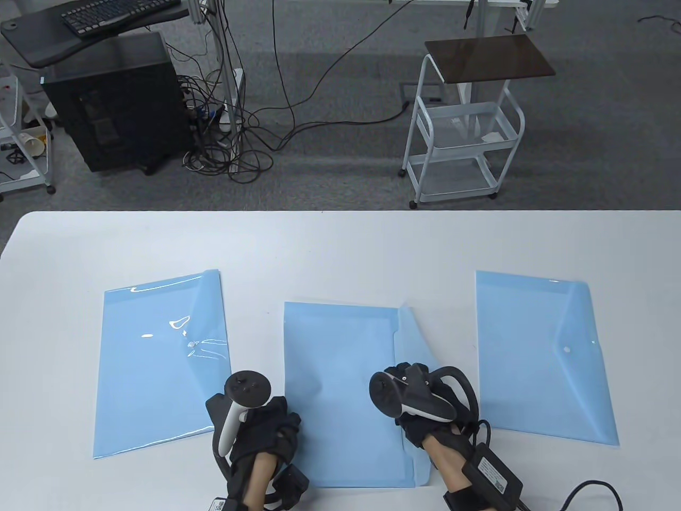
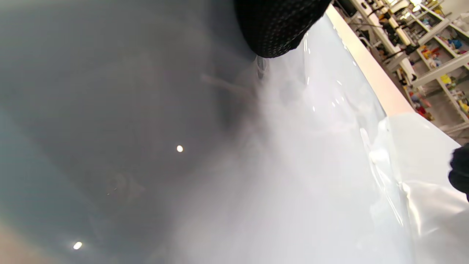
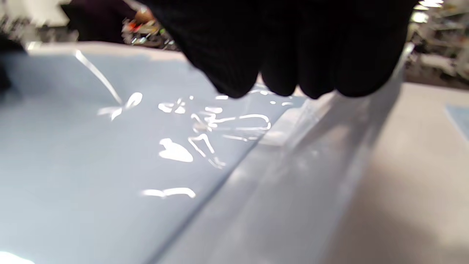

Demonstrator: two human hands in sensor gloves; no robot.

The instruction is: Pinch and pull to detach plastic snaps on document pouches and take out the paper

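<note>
While the middle pouch lies on the table with its flap open, both hands flank it: left hand steadying, grip unclear. Up close, the right hand curls at the flap, seemingly to reach paper.

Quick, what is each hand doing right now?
Left hand: rests on the middle pouch; grip cannot be told.
Right hand: at that pouch's opened flap; grip cannot be told.

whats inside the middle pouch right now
The middle pouch has its flap open, with the right hand at its opening and the left hand on its left edge. A paler sheet seems to show through, but the plastic hides any detail.
</note>
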